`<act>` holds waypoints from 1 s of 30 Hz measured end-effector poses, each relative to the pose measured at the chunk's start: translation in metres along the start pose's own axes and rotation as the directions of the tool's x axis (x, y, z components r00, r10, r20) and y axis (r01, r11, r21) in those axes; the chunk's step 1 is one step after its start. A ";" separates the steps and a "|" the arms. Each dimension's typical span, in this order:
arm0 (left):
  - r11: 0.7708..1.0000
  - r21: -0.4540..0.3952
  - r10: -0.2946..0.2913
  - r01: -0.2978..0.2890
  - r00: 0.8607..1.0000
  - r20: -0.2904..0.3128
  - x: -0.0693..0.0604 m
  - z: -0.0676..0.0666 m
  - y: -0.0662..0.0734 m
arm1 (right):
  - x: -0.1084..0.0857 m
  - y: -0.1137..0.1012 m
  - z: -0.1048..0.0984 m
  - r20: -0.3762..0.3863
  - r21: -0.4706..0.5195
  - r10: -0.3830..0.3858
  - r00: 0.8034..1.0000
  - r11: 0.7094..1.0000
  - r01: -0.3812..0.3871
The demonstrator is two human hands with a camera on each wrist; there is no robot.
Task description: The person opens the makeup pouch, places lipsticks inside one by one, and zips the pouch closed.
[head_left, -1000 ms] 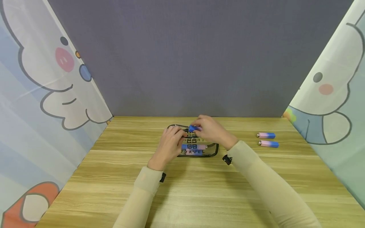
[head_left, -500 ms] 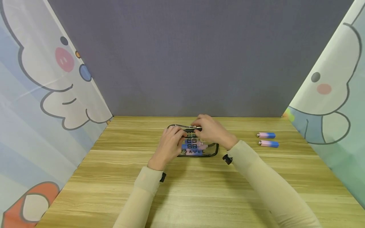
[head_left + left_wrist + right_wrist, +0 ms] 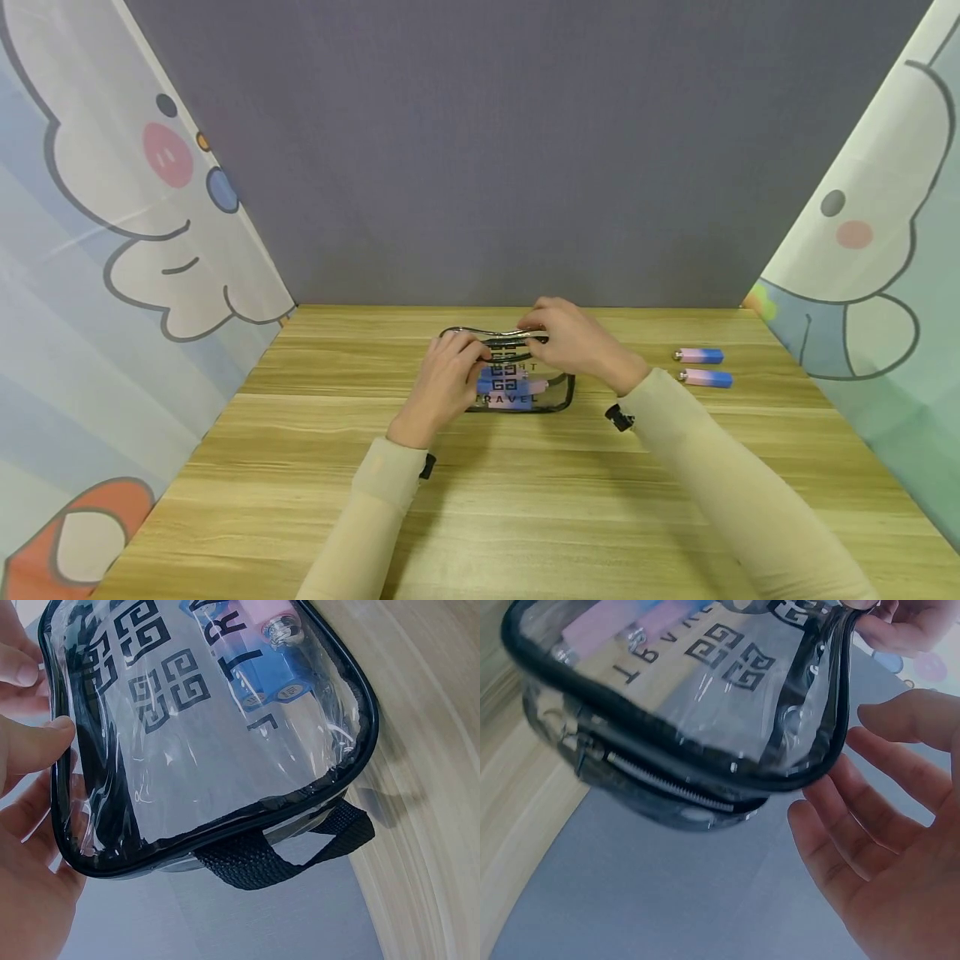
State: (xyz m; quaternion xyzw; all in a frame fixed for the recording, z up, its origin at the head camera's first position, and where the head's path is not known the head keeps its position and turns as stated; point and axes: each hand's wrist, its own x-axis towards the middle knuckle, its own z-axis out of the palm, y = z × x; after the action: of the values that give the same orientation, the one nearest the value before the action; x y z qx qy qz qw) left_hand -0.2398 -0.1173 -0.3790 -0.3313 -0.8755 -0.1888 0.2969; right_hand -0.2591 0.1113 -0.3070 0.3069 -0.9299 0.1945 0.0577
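Note:
A clear bag (image 3: 558, 398) with black trim and "TRAVEL" lettering stands on the wooden table. Several slim pink-and-blue tubes with silver ends (image 3: 516, 388) lie inside it. My left hand (image 3: 448, 375) holds the rim at the mouth; in the left wrist view its thumb (image 3: 46, 742) presses on the black edging. At the other end of the mouth, my right hand (image 3: 573, 340) has loosely bent fingers and nothing in its grasp. The right wrist view has those fingers (image 3: 855, 825) beside the bag's black edge; whether the tips touch it I cannot tell.
Two more pink-and-blue tubes, a farther one (image 3: 699, 356) and a nearer one (image 3: 706, 378), lie to the right of the bag. A grey panel (image 3: 517, 167) rises behind the table. Cartoon-printed curtains (image 3: 67, 250) flank both sides.
A second ago my right hand held a pink-and-blue tube over the bag's mouth. That tube has gone into the bag, and the hand has let go and shifted slightly right. The left hand stayed.

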 end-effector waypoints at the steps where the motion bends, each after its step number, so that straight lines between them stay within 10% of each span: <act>1: 1.000 0.002 0.001 -0.001 1.000 -0.001 0.000 0.000 0.000 | -0.001 0.001 -0.002 0.003 -0.005 0.002 1.000 1.000 -0.002; 30: 1.000 0.001 0.000 0.000 1.000 0.008 0.000 0.000 0.001 | -0.050 0.058 -0.020 -0.011 -0.145 0.097 0.995 0.985 -0.098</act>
State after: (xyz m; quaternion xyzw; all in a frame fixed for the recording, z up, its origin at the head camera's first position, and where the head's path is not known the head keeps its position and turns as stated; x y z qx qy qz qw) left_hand -0.2395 -0.1164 -0.3790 -0.3318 -0.8768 -0.1871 0.2935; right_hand -0.2530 0.1893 -0.3188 0.2555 -0.9553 0.1296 0.0722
